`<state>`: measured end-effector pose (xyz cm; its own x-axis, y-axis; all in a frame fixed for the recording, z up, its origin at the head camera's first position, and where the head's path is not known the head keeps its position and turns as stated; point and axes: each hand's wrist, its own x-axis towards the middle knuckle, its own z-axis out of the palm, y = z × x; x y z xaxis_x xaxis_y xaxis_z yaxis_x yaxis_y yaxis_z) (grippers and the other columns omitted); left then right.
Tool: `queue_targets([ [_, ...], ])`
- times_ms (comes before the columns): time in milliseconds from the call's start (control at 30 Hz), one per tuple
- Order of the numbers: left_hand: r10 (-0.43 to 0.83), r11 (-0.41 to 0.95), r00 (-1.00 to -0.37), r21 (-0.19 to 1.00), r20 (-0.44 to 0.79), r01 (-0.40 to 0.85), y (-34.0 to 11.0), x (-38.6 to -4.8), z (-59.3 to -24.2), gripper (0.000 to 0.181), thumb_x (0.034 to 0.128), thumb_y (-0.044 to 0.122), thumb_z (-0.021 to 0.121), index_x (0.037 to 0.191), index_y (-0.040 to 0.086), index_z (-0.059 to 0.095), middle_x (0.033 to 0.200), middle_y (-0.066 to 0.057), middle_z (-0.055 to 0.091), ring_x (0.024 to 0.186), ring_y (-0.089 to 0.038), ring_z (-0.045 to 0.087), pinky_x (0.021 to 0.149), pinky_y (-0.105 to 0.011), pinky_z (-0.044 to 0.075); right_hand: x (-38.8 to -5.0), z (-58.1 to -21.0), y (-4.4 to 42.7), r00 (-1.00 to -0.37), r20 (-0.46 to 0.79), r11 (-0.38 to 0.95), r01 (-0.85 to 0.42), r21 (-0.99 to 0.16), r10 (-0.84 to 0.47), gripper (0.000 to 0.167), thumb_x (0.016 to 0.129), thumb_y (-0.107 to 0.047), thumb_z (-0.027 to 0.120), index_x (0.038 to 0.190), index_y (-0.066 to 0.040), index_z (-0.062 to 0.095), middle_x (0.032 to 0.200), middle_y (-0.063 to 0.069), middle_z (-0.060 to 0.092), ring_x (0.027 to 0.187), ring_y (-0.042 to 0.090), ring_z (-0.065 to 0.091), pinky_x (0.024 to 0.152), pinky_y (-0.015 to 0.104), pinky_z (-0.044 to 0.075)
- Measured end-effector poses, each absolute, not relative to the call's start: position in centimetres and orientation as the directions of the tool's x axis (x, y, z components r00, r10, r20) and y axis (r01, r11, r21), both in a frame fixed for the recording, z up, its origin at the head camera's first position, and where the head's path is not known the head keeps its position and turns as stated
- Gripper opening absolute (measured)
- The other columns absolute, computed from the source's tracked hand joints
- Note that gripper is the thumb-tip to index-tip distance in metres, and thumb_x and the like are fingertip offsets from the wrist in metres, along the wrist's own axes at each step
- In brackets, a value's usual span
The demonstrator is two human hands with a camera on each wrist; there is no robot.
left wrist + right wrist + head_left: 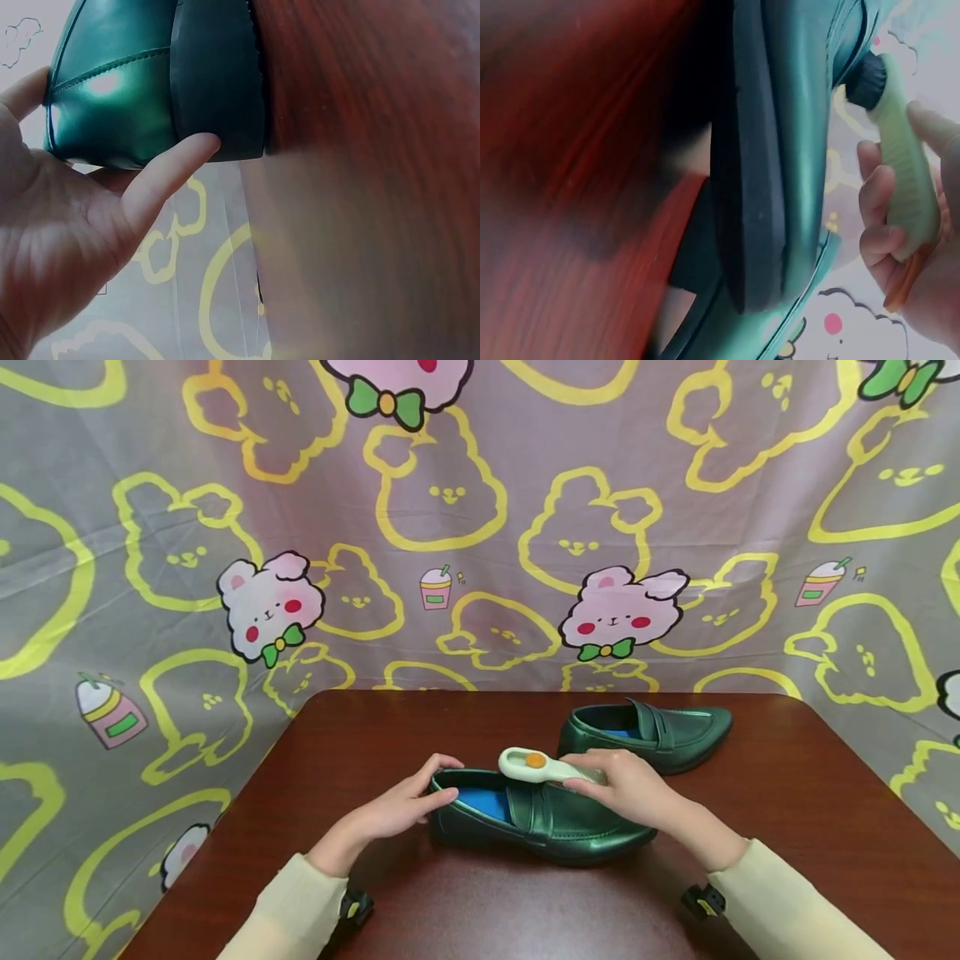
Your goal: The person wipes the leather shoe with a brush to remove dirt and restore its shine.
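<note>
- Currently, two pale sleeves (292,902) are reaching in from the lower edge of the head view, each with a small dark device (356,906) sitting by the wrist.
- A reddish-brown table (480,910) is carrying two dark green loafers.
- The near shoe (558,831) is resting sole down at the middle of the table, its heel lying to the left, its toe pointing right; a blue insole (483,804) is showing in its opening.
- The left hand (401,806) is grasping this shoe round its heel end; the left wrist view is showing one digit lying against the dark heel block (221,90).
- The right hand (626,781) is gripping the handle of a pale green brush (517,766), fingers curling round it; an orange button (536,760) is showing on top.
- The brush is standing over the near shoe's upper, beside the strap (545,810); its black bristles (866,81) are meeting the upper. How hard they are pressing, I cannot tell.
- The far shoe (678,735) is standing upright behind, toward the right, also pointing right, the right hand partly hiding it.
- A grey curtain (352,510) with yellow outlines and pink rabbit faces is hanging beyond the table.
</note>
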<state>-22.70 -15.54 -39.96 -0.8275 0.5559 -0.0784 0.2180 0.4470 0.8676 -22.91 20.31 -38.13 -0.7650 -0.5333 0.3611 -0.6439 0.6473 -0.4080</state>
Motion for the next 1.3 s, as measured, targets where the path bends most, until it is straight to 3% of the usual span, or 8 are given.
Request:
queue_targets([
  [100, 0.559, 0.448, -0.825, 0.867, -0.081, 0.218, -15.5, -22.7, -40.0, 0.043, 0.1, 0.041, 0.052, 0.137, 0.028, 0.033, 0.129, -0.012, 0.045, 0.111, -0.032, 0.049, 0.083, -0.049, 0.051, -23.2, -37.9, 20.5, -0.782, 0.37, 0.697, -0.619, -0.362, -0.502, 0.035, 0.09, -0.036, 0.069, 0.119, -0.015, 0.07, 0.089, -0.007, 0.066, 0.068, 0.009, 0.05, 0.057, 0.028, 0.042],
  [267, 0.559, 0.449, -0.826, 0.866, -0.078, 0.222, -15.6, -22.8, -39.9, 0.043, 0.0998, 0.041, 0.052, 0.137, 0.029, 0.034, 0.129, -0.012, 0.045, 0.111, -0.032, 0.05, 0.083, -0.048, 0.051, -22.7, -36.8, 21.3, -0.775, 0.415, 0.706, -0.619, -0.344, -0.478, 0.035, 0.09, -0.033, 0.071, 0.119, -0.015, 0.07, 0.098, -0.001, 0.069, 0.09, 0.025, 0.063, 0.07, 0.044, 0.05],
  [467, 0.559, 0.44, -0.826, 0.87, -0.07, 0.224, -15.5, -22.9, -39.8, 0.043, 0.0996, 0.04, 0.053, 0.137, 0.028, 0.034, 0.128, -0.012, 0.045, 0.11, -0.033, 0.05, 0.081, -0.047, 0.052, -21.3, -36.0, 21.8, -0.695, 0.416, 0.574, -0.719, -0.391, -0.587, 0.034, 0.087, -0.029, 0.074, 0.12, -0.021, 0.069, 0.084, -0.017, 0.057, 0.068, 0.005, 0.05, 0.055, 0.025, 0.042],
  [600, 0.558, 0.441, -0.827, 0.87, -0.075, 0.219, -15.5, -22.9, -39.8, 0.044, 0.0994, 0.041, 0.053, 0.137, 0.028, 0.034, 0.13, -0.011, 0.044, 0.111, -0.033, 0.049, 0.081, -0.047, 0.052, -21.0, -36.5, 21.8, -0.648, 0.392, 0.521, -0.76, -0.389, -0.653, 0.036, 0.087, -0.027, 0.075, 0.121, -0.021, 0.068, 0.084, -0.019, 0.055, 0.068, 0.001, 0.048, 0.056, 0.022, 0.043],
  [800, 0.554, 0.438, -0.829, 0.873, -0.076, 0.213, -15.4, -22.8, -39.8, 0.043, 0.0992, 0.041, 0.053, 0.136, 0.028, 0.035, 0.129, -0.011, 0.045, 0.111, -0.033, 0.049, 0.081, -0.047, 0.052, -21.9, -37.2, 21.9, -0.708, 0.385, 0.598, -0.706, -0.379, -0.592, 0.034, 0.088, -0.031, 0.073, 0.12, -0.02, 0.069, 0.084, -0.016, 0.058, 0.067, 0.005, 0.049, 0.055, 0.024, 0.042],
  [933, 0.554, 0.437, -0.828, 0.876, -0.085, 0.203, -15.5, -22.7, -40.0, 0.043, 0.0992, 0.041, 0.053, 0.137, 0.029, 0.035, 0.129, -0.011, 0.045, 0.112, -0.033, 0.049, 0.082, -0.048, 0.051, -22.3, -37.2, 22.2, -0.75, 0.399, 0.686, -0.653, -0.32, -0.528, 0.036, 0.087, -0.034, 0.073, 0.12, -0.018, 0.07, 0.096, 0.0, 0.069, 0.085, 0.021, 0.064, 0.066, 0.037, 0.051],
  [1033, 0.555, 0.437, -0.827, 0.877, -0.087, 0.201, -15.5, -22.7, -40.1, 0.043, 0.0992, 0.04, 0.053, 0.137, 0.029, 0.034, 0.13, -0.011, 0.044, 0.113, -0.033, 0.048, 0.083, -0.048, 0.051, -22.1, -36.8, 22.6, -0.754, 0.417, 0.69, -0.645, -0.328, -0.507, 0.036, 0.086, -0.034, 0.074, 0.119, -0.019, 0.071, 0.105, 0.003, 0.071, 0.108, 0.035, 0.061, 0.077, 0.049, 0.051],
  [1300, 0.556, 0.438, -0.826, 0.877, -0.091, 0.198, -15.5, -22.9, -39.9, 0.044, 0.0992, 0.04, 0.053, 0.137, 0.029, 0.034, 0.132, -0.011, 0.042, 0.115, -0.033, 0.047, 0.084, -0.049, 0.051, -21.3, -36.4, 23.1, -0.654, 0.382, 0.479, -0.747, -0.461, -0.652, 0.036, 0.083, -0.025, 0.078, 0.119, -0.025, 0.07, 0.089, -0.018, 0.06, 0.072, 0.004, 0.052, 0.056, 0.022, 0.044],
])
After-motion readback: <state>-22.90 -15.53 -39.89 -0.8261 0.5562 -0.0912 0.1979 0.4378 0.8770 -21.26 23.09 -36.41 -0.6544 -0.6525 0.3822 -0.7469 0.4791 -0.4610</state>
